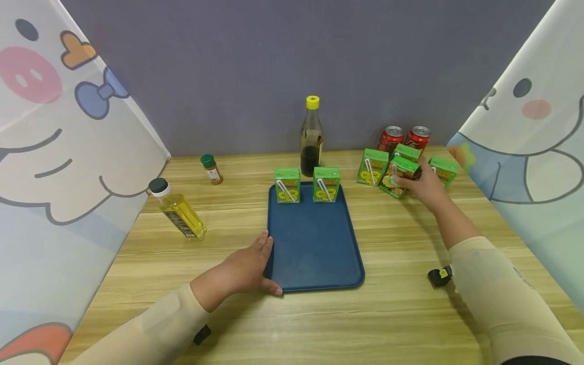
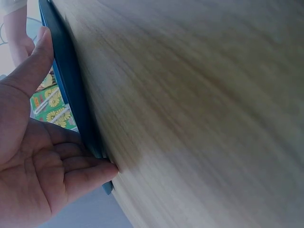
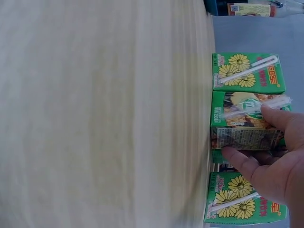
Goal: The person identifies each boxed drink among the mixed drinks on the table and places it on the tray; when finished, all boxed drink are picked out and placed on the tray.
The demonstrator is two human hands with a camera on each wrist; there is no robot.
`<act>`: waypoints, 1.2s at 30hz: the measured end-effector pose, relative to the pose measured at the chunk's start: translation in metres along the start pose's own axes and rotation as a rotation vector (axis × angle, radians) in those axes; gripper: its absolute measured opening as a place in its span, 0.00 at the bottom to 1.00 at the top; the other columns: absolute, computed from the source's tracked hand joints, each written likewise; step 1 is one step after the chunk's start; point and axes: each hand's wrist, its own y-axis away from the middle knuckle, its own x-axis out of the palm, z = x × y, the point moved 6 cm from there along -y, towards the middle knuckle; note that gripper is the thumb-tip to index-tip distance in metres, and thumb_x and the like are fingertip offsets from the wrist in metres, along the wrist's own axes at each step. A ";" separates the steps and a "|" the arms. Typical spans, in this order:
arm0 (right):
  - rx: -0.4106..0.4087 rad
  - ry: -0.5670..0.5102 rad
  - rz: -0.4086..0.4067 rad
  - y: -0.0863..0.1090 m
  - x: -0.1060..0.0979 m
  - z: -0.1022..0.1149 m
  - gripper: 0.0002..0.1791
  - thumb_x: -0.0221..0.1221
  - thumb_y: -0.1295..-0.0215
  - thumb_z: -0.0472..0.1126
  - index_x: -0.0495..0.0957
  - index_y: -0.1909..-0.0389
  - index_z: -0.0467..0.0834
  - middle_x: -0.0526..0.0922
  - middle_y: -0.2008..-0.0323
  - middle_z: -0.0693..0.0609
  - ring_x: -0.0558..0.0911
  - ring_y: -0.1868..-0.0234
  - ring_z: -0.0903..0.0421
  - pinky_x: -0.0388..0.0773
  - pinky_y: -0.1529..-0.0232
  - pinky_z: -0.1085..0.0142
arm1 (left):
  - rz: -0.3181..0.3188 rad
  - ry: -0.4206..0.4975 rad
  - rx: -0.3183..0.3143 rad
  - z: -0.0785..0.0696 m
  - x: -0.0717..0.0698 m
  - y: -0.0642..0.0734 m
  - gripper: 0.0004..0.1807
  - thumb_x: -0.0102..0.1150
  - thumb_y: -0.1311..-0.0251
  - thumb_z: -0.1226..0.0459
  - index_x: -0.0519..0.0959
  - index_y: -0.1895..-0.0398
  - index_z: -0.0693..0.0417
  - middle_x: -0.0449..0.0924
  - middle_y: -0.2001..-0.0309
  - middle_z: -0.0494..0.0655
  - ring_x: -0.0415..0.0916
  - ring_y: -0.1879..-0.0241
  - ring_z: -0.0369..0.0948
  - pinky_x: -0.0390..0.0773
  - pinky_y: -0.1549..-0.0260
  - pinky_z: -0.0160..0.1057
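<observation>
My right hand (image 1: pixel 429 187) grips a green drink carton (image 3: pixel 247 109) with a straw on its front, thumb on one side and fingers on the other. More green cartons stand around it: one to its left (image 1: pixel 373 167), one behind (image 1: pixel 407 151) and one to its right (image 1: pixel 444 170). With fingers mostly straight, my left hand (image 1: pixel 248 263) touches the left edge of a dark blue tray (image 1: pixel 315 248), the thumb by its near corner. At the tray's far end stand two green cartons, a left one (image 1: pixel 287 186) and a right one (image 1: pixel 326 185).
A dark sauce bottle (image 1: pixel 312 142) with a yellow cap stands behind the tray. Two red cans (image 1: pixel 392 138) are behind the right-hand cartons. To the left are an oil bottle (image 1: pixel 182 213) and a green-capped spice jar (image 1: pixel 212 170). Panels enclose the table's back and sides.
</observation>
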 end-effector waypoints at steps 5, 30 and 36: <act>0.004 0.029 0.018 0.003 0.000 0.000 0.57 0.63 0.37 0.59 0.36 0.21 0.47 0.55 0.28 0.31 0.56 0.28 0.30 0.55 0.34 0.34 | 0.001 0.002 0.003 0.000 0.000 -0.001 0.70 0.69 0.61 0.32 0.49 0.23 0.65 0.37 0.22 0.61 0.52 0.26 0.54 0.68 0.36 0.51; -0.016 -0.036 0.200 0.036 0.036 0.044 0.40 0.66 0.38 0.51 0.57 0.35 0.37 0.71 0.46 0.41 0.74 0.52 0.50 0.77 0.52 0.58 | -0.009 0.013 0.004 -0.001 -0.001 0.001 0.70 0.70 0.62 0.32 0.50 0.24 0.66 0.38 0.22 0.62 0.53 0.26 0.55 0.68 0.36 0.52; -0.050 -0.031 0.270 0.042 0.060 0.070 0.45 0.67 0.40 0.57 0.56 0.32 0.40 0.67 0.38 0.39 0.70 0.39 0.42 0.72 0.47 0.49 | 0.000 0.012 0.001 -0.001 -0.001 0.001 0.70 0.70 0.62 0.33 0.49 0.24 0.65 0.37 0.22 0.61 0.51 0.25 0.54 0.68 0.36 0.52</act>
